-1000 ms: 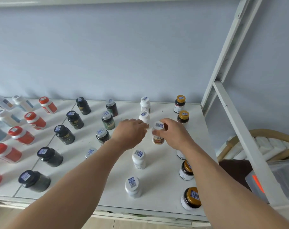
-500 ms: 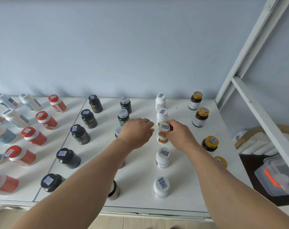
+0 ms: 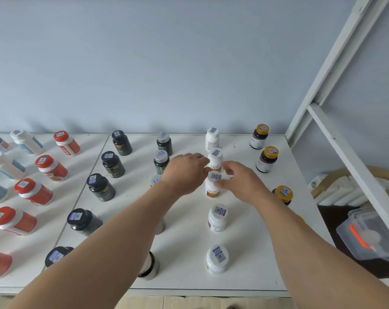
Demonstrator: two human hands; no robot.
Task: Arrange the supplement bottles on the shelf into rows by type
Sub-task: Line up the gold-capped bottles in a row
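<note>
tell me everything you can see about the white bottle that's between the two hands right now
The white bottle looks like plastic, with a white cap carrying a small blue-and-white code sticker and an orange-brown label band near its base. It stands about upright on the white shelf, third back in the row of white bottles. The right hand pinches it near the cap; the left hand is against its other side.

Bright soft daylight, faint shadows falling leftward, wide-angle bending at edges, slight softness

bottle caps (image 3: 215, 176) with code stickers, nothing legible
</note>
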